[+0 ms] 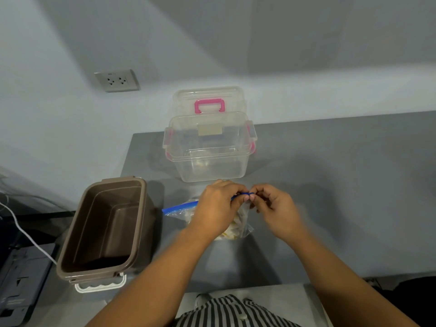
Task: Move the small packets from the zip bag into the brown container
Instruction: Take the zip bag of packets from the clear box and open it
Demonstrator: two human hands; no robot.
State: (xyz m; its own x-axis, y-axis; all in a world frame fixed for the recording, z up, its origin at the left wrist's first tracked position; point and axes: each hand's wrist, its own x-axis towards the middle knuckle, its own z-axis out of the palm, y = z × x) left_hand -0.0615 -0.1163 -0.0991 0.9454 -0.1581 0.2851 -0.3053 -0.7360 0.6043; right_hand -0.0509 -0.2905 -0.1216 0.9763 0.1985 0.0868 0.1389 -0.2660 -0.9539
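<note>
Both hands meet at the top of the zip bag [243,220], at mid-counter, just in front of the clear storage box [207,156]. The left hand [217,205] is curled over the bag's blue zip strip [181,207], its fingers [245,197] pinching the strip near its right end. The right hand [274,206] is also curled, its fingers [253,197] pinching the same strip, and the tips of the two hands almost touch. The right hand is motion-blurred. The bag lies on the grey counter [342,185], mouth edge lifted at the hands, and the strip's left end sticks out past the left hand. The small packets [232,231], pale yellow and white, are inside the bag, bunched at the lower end near the left wrist; their count is unclear.

The brown container [111,232] sits open-topped on the left of the counter, near the bag but not touching it, with a white latch handle [100,286] at its near end. The clear box is open, with pink side clips. Its lid [207,96] with a pink handle [209,106] stands upright behind it against the wall. The box's contents are too faint to tell.

A wall socket [116,80] sits upper left. A white cable [28,237] runs off the counter's left side. A striped shirt [231,312] shows at the bottom edge.
</note>
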